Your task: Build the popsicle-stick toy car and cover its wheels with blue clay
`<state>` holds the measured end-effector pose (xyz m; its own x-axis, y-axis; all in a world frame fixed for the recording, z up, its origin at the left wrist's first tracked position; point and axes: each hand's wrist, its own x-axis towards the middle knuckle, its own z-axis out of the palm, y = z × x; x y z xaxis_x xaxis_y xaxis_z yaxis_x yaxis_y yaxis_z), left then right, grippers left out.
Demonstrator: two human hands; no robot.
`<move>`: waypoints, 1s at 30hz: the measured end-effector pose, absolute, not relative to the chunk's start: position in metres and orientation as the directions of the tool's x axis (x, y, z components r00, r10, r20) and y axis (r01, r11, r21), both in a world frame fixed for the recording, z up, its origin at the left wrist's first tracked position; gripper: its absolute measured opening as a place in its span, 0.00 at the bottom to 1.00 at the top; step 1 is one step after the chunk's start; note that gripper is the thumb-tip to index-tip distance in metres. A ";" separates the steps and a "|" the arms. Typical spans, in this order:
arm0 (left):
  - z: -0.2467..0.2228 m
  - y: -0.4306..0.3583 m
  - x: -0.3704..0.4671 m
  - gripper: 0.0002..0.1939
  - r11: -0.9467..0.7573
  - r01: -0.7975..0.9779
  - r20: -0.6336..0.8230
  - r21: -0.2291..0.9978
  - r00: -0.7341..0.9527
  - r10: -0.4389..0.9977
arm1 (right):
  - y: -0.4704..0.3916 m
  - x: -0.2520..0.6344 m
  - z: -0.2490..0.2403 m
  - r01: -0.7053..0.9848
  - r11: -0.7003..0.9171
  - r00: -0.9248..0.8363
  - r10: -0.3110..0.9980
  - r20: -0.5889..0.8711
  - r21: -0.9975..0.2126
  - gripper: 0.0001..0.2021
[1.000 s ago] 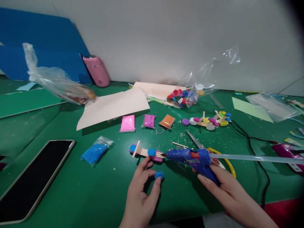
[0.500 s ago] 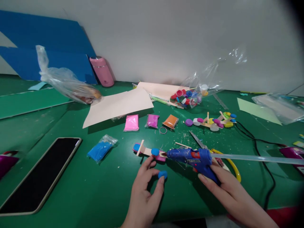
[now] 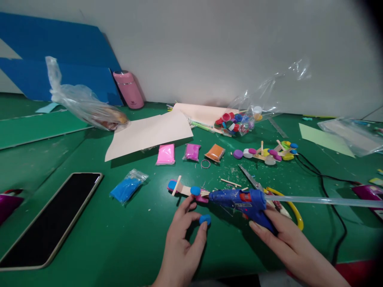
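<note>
Between thumb and index finger, my left hand (image 3: 184,243) pinches a small blue clay disc (image 3: 205,219). Its other fingers touch the near side of a small craft-stick model (image 3: 186,190), which has pink and blue clay parts and a thin crosswise stick. My right hand (image 3: 284,235) is wrapped round the handle of a blue hot glue gun (image 3: 239,199). The gun's nozzle points left and meets the model's right end; whether glue is coming out cannot be made out. A long clear glue stick (image 3: 323,200) sticks out of the gun's back.
Scissors with yellow handles (image 3: 296,207) lie behind my right hand. Packets of blue (image 3: 127,187), pink (image 3: 165,154), purple and orange clay lie around the model. A phone (image 3: 54,219) is at left, a second stick model (image 3: 269,153) at right, and a black cable (image 3: 324,199) nearby.
The glue gun has shifted very slightly left and down against the model. My left hand keeps its pinch on the blue clay disc, nearly still.
</note>
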<state>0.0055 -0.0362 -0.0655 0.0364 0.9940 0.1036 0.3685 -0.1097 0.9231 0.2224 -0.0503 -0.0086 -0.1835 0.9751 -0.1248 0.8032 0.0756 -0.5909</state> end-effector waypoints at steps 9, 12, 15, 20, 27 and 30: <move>-0.066 -0.037 0.005 0.04 -0.097 0.375 0.093 0.922 0.028 0.995 | -0.049 0.223 -0.012 0.825 0.059 -0.143 0.984 -0.108 -0.562 0.13; -0.065 -0.037 0.005 0.04 -0.093 0.379 0.089 0.921 0.028 0.996 | -0.048 0.221 -0.011 0.813 0.058 -0.157 0.980 -0.123 -0.579 0.11; -0.066 -0.037 0.004 0.04 -0.087 0.374 0.082 0.923 0.028 0.996 | -0.048 0.220 -0.010 0.804 0.063 -0.171 0.977 -0.129 -0.592 0.10; -0.067 -0.036 0.004 0.04 -0.103 0.381 0.097 0.919 0.035 0.995 | -0.052 0.225 -0.013 0.818 0.055 -0.149 0.982 -0.117 -0.573 0.10; -0.065 -0.037 0.005 0.04 -0.100 0.375 0.097 0.921 0.029 0.995 | -0.053 0.229 -0.015 0.830 0.095 -0.160 0.985 -0.072 -0.550 0.10; -0.065 -0.037 0.006 0.04 -0.086 0.378 0.081 0.922 0.030 0.996 | -0.053 0.232 -0.016 0.830 0.122 -0.171 0.984 -0.040 -0.544 0.11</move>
<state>0.0058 -0.0366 -0.0651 0.0299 0.9963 0.0808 0.3777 -0.0862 0.9219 0.2317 -0.0532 -0.0158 -0.1709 0.9845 -0.0403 0.8303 0.1219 -0.5438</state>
